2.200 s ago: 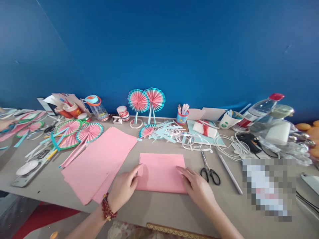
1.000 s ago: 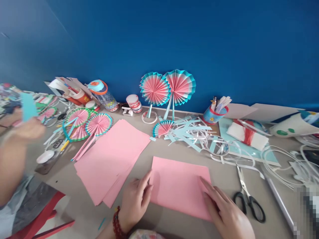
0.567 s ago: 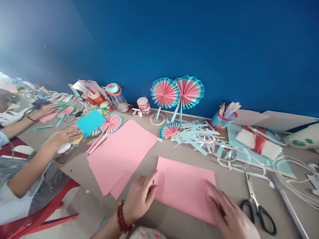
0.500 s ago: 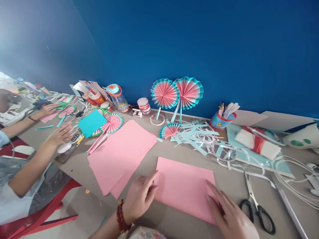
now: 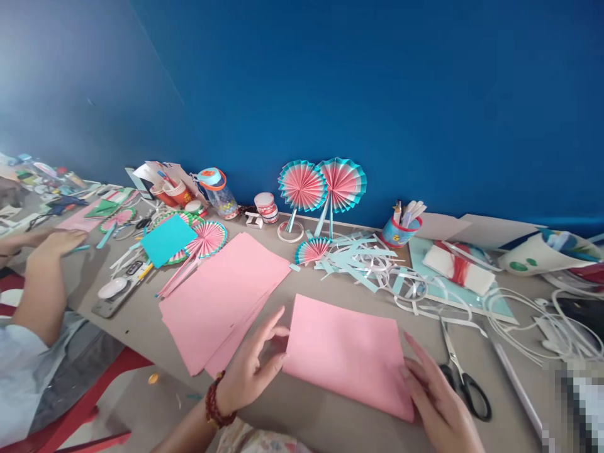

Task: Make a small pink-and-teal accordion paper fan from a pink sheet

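Observation:
A folded sheet of pink paper (image 5: pixel 346 352) lies on the table right in front of me. My left hand (image 5: pixel 248 371), with a red bead bracelet at the wrist, is at its left edge with thumb and fingers apart. My right hand (image 5: pixel 436 396) has the right edge between its thumb and fingers; the fingertips are partly hidden. To the left, more pink sheets (image 5: pixel 221 289) lie in a loose stack. Black-handled scissors (image 5: pixel 465 377) lie just beyond my right hand.
Two pleated paper fans (image 5: pixel 337 192) lean on the blue wall. Paper strips (image 5: pixel 363 258) are heaped before them, near a blue cup (image 5: pixel 400 234). White cables (image 5: pixel 509 314) coil at right. A teal sheet (image 5: pixel 168 241) and a phone (image 5: pixel 123 289) lie left, near a co-worker's arm (image 5: pixel 47 283).
My left fingers have opened and drawn slightly away from the pink paper's left edge. My right hand stays at the right edge. The co-worker's hands have moved left, and the view has shifted.

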A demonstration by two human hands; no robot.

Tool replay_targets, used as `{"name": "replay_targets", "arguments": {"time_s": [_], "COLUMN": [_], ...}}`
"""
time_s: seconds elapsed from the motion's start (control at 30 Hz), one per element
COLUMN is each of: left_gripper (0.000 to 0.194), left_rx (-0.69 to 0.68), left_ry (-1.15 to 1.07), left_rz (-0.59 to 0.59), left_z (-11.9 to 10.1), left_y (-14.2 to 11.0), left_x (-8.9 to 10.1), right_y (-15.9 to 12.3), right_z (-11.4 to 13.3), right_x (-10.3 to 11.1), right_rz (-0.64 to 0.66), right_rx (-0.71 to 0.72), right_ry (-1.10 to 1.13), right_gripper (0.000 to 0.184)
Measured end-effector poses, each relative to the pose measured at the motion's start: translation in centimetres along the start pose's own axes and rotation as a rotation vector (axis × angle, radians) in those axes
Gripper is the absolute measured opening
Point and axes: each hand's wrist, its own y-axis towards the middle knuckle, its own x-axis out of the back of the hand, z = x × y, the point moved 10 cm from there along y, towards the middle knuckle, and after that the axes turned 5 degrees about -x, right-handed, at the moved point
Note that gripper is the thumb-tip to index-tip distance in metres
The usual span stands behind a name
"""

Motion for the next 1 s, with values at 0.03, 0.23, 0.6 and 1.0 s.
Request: {"name": "replay_targets", "arguments": {"time_s": [0.03,0.23,0.6,1.0], "left_gripper": [0.067,0.037,0.046,0.033], "left_rx": [-0.008,-0.003,0.354,0.475], "left_ry": [-0.035,0.062,0.746,0.910], "left_rz": [-0.001,-0.085,-0.642,-0.648], "left_z": [0.0,1.1,11.3,14.0], "left_y": [0.0,0.9,1.0,1.6], "left_x": [0.2,3.6,26.1,33.6], "right_y": [-0.1,-0.6,-0.7,-0.7], "right_z": [-0.6,-1.5,-2.2,-0.3], "right_x": [0.0,-1.0,-0.3,-0.2], "right_rz": [0.026,0.159,0.052,0.016], "right_rx": [-0.034,-0.107,-0.119,0.018], "right_ry": [0.092,0.292,0.151,0.026], "right_gripper": [0.064,0.063,0.049,0.041]}}
